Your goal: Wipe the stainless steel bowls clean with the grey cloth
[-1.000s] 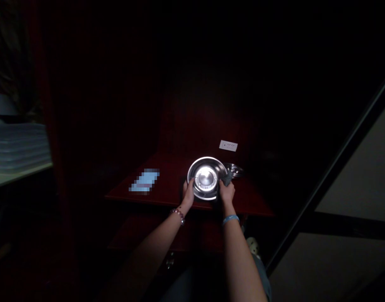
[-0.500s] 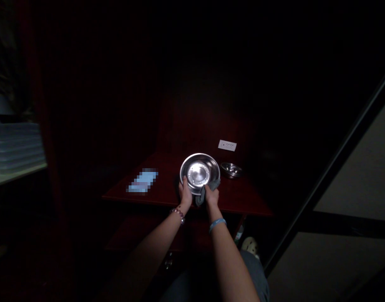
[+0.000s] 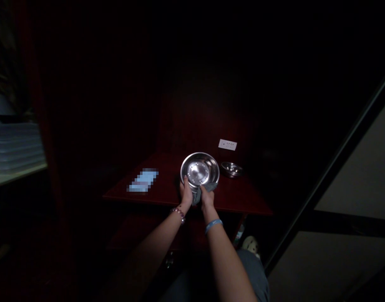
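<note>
A shiny metal bowl is held up above the dark red desk, its inside facing me. My left hand grips the bowl's lower left rim, thumb over the edge. At the lower right rim, my right hand is closed on a grey cloth, which is pressed against the bowl and partly hidden by the fingers. Another metal bowl rests on the desk to the right.
A pixelated light-blue item lies at the desk's left. A white socket plate is on the back panel. Stacked clear trays stand far left. Below right are a bottle and a light shoe.
My right hand has moved slightly left along the lower rim with the cloth. The bowl has tilted a little; my left hand keeps its hold.
</note>
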The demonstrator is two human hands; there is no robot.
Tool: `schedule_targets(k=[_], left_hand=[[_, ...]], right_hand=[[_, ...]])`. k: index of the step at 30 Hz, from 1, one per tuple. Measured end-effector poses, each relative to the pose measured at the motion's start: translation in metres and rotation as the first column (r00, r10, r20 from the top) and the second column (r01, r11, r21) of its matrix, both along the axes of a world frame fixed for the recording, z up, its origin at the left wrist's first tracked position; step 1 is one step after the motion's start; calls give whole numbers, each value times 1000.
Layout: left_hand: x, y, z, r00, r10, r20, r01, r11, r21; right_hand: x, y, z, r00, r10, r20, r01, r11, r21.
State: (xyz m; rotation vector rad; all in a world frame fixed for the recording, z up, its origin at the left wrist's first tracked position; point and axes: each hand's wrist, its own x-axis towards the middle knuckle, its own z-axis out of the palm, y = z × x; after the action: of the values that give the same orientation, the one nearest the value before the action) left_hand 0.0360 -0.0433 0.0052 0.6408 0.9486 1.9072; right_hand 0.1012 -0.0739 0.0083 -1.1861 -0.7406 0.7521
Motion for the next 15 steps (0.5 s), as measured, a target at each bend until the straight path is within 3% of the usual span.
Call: schedule_targets(k=[5,15], left_hand=[[0,-1,1,1000,-16,4,15,1000,18],[0,-8,9,995,-45,88,45,999,0]], right_hand=[[-2,-1,4,991,-19,-134,10,998,-63],[0,0,4,996,-59,-60,54,995,-83]])
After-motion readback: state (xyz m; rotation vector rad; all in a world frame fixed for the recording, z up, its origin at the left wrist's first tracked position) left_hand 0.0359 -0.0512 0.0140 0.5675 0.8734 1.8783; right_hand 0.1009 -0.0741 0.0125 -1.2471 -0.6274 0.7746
